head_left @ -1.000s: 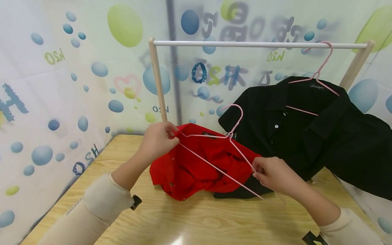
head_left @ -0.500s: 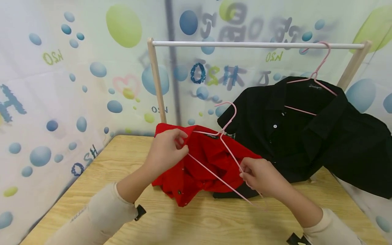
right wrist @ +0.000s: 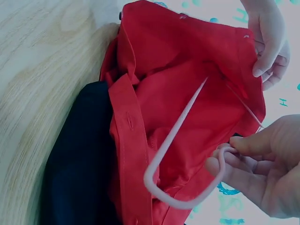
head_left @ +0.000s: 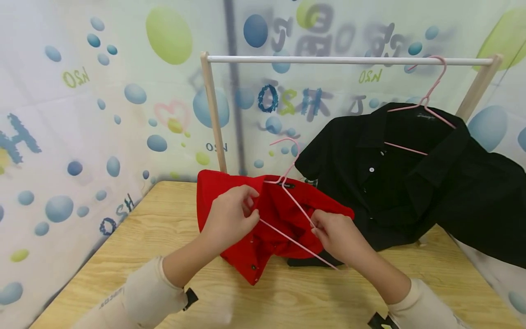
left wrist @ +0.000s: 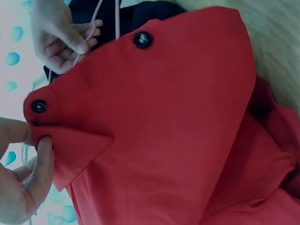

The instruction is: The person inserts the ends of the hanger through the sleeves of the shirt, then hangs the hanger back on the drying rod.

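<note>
In the head view, a red shirt (head_left: 267,249) is bunched up over the table, with a pink hanger (head_left: 299,205) partly inside it. My left hand (head_left: 232,212) pinches the shirt's edge near the collar; in the left wrist view thumb and fingers hold the folded collar (left wrist: 79,147) beside a black button (left wrist: 39,106). My right hand (head_left: 339,233) pinches the hanger's sloping arm near its right end. In the right wrist view the hanger's rounded corner (right wrist: 183,204) sticks out in front of the shirt, while its other end is hidden inside the cloth. The hanger's hook points up and left.
A black shirt (head_left: 394,183) on a second pink hanger (head_left: 433,87) hangs at the right of a rack with a white rail (head_left: 328,60) and wooden posts. Some dark cloth lies under the red shirt. The wooden table (head_left: 164,219) spreads below, with a patterned curtain behind.
The hanger and my right hand have moved left, the hanger's left end going inside the red shirt. My left hand has shifted right and slightly down, and the shirt's left side has spread over the hanger.
</note>
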`<action>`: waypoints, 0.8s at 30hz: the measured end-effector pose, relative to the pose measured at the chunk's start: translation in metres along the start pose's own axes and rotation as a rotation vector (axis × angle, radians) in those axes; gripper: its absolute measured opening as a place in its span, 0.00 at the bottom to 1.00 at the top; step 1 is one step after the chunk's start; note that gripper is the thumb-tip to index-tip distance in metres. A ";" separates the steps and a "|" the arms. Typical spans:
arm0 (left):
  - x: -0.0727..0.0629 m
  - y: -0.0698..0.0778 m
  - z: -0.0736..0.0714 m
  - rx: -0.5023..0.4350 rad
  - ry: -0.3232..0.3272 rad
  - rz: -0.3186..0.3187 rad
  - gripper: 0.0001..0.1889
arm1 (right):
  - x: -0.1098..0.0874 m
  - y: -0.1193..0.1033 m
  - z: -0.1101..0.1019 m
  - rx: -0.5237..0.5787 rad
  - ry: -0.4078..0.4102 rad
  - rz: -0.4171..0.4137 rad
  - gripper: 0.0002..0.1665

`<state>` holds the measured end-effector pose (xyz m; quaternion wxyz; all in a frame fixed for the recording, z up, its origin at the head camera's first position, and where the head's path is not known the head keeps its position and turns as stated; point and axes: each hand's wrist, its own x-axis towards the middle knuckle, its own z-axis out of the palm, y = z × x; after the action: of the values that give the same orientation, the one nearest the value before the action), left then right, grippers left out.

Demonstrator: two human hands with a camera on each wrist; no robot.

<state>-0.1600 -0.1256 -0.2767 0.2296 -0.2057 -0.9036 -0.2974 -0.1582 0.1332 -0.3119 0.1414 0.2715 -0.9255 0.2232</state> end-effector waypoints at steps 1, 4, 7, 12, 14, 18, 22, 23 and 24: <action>-0.001 -0.001 0.001 0.010 -0.001 0.002 0.16 | 0.000 0.000 0.000 -0.014 0.009 -0.006 0.15; -0.001 -0.006 0.002 0.052 0.008 0.011 0.20 | 0.000 -0.001 0.000 -0.044 0.024 -0.015 0.15; 0.003 -0.012 0.001 0.077 0.060 0.072 0.21 | 0.001 -0.002 0.000 -0.067 0.027 -0.013 0.15; 0.016 -0.025 -0.005 0.115 0.118 0.228 0.22 | 0.001 -0.003 -0.001 -0.097 0.025 -0.013 0.15; 0.021 -0.029 -0.007 0.149 0.085 0.252 0.23 | 0.000 -0.004 -0.001 -0.113 0.031 -0.020 0.15; 0.027 -0.033 -0.011 0.190 -0.035 0.250 0.20 | 0.000 -0.009 -0.002 -0.141 0.043 -0.036 0.16; 0.031 -0.033 -0.014 0.179 -0.128 0.278 0.13 | 0.000 -0.012 -0.002 -0.165 0.042 -0.064 0.15; 0.032 -0.033 -0.015 0.176 -0.145 0.288 0.12 | 0.000 -0.012 -0.002 -0.166 0.040 -0.074 0.15; 0.033 -0.033 -0.016 0.174 -0.160 0.298 0.11 | 0.000 -0.012 -0.002 -0.167 0.037 -0.085 0.15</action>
<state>-0.1991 -0.1522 -0.2622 0.2154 -0.3394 -0.9009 -0.1635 -0.1517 0.1253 -0.3059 0.1900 0.2934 -0.9257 0.1444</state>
